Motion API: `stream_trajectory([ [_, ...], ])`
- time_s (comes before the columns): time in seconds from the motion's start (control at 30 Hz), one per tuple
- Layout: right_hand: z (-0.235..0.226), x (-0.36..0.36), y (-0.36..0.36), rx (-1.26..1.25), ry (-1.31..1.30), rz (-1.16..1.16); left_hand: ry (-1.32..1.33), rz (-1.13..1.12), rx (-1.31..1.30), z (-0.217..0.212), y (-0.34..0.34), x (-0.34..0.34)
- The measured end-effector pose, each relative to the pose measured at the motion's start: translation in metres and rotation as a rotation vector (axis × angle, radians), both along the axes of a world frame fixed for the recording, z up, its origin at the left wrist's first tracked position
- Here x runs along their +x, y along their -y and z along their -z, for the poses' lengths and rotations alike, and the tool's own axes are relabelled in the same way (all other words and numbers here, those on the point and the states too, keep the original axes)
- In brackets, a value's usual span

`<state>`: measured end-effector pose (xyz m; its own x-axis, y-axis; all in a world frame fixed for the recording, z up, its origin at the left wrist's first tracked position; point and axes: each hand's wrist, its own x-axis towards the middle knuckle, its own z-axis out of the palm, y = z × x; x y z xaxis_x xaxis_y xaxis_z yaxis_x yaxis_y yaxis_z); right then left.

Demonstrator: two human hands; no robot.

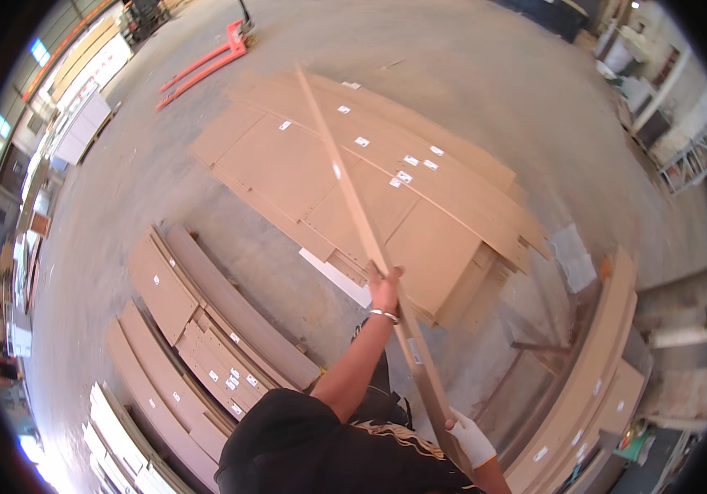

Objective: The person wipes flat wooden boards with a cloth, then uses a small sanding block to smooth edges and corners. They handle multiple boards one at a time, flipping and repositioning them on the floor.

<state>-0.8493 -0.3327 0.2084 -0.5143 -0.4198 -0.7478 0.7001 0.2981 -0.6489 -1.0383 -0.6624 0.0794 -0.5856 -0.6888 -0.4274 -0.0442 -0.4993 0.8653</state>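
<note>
A long, narrow brown board (357, 216) with white labels slants across the view, from the far side of a stack down to my right side. My left hand (385, 288), bare with a bracelet at the wrist, is closed around the board near its middle. Lower down, my right hand (470, 440) in a white glove with bare fingertips grips the board close to its near end. Beyond the hands, a low, wide stack of flat brown panels (271, 177) with several white labels lies on the floor; the board passes above it.
Stacks of long brown panels (193, 329) stand at left, beside white boards (115, 445). More long panels (580, 395) lie at right near a metal frame (539, 348). A red pallet jack (205, 70) rests at the far left. A ladder-like rack (695, 160) stands far right.
</note>
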Motion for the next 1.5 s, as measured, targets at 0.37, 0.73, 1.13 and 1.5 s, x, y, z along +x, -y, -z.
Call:
stream_trajectory([
  [0.37, 0.064, -0.193, 0.071, 0.102, 0.157, -0.470, 0.941, -0.090, -0.356, 0.046, 0.233, -0.102],
  [0.73, 0.212, -0.305, 0.102, 0.203, 0.153, -0.836, 1.367, 0.067, -0.510, 0.129, 0.338, -0.207],
  [1.13, 0.324, -0.538, 0.202, 0.282, -0.051, -0.917, 0.363, 0.070, 0.396, 0.272, 0.279, -0.218],
  [1.5, 0.327, -0.608, 0.214, 0.656, -0.248, -0.671, 0.425, 0.090, 0.352, 0.281, 0.254, -0.323],
])
